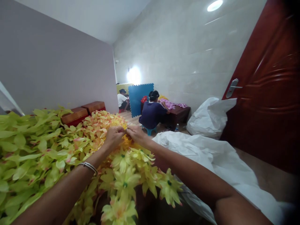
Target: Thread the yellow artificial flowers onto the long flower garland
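Observation:
My left hand (115,135) and my right hand (136,134) meet in front of me, fingers pinched close together. A thin light-coloured strand seems to show between the fingertips, but what they hold is too small to make out. Just beneath both hands lie orange-yellow petals (127,142). Nearer to me, yellow-green artificial flowers (125,184) with dark green centres spread out below my wrists. On the left, a large heap of green-yellow artificial petals (30,150) reaches up to my left forearm, turning pinkish-orange (97,125) toward the far end.
White plastic sacks (187,153) lie along my right arm, with another bulging sack (206,117) by the brown door (264,93). Brown-red boxes (75,115) stand behind the heap. Ahead, a seated person (152,111) works at a dark table (179,114) with pink petals, beside a blue foam panel (141,99).

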The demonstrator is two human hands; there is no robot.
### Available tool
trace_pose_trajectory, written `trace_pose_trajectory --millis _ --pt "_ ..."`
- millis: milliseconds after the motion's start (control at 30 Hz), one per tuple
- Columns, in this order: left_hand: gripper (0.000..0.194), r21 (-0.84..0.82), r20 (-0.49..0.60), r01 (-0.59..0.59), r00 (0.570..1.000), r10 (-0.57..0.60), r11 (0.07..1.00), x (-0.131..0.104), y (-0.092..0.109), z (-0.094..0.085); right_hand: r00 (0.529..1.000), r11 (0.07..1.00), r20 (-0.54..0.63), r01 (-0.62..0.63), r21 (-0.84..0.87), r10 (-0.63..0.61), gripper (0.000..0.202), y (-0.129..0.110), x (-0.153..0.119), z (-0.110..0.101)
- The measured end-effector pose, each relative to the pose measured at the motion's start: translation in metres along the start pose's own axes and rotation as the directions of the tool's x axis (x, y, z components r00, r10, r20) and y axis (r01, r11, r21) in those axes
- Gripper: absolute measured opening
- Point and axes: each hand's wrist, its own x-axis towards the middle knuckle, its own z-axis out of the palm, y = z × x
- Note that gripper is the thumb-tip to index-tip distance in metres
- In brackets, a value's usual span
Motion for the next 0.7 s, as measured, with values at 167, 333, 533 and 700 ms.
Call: trace_pose_trajectory --millis 167,333,533,700 --pt "0.026 -0.155 0.034 0.089 0.996 -0.085 0.984 0.0 -0.008 0.004 0.989 0.983 -0.005 -0.144 0.112 0.145 0.031 -0.001 0.005 0.011" --pt "0.029 -0.269 0.055 0.179 0.984 -0.171 0.946 0.0 -0.01 0.006 0.97 0.941 0.004 -0.236 0.241 0.242 0.031 -0.003 0.005 0.017" --pt "0.027 -0.339 0.055 0.262 0.964 -0.259 0.903 -0.007 -0.007 0.002 0.969 0.914 -0.017 -0.226 0.338 0.246 0.03 -0.005 0.008 0.024" --pt "0.03 -0.404 0.049 0.299 0.951 -0.306 0.865 -0.012 -0.005 -0.001 0.985 0.927 -0.084 -0.114 0.358 0.153 0.03 -0.006 0.007 0.035"
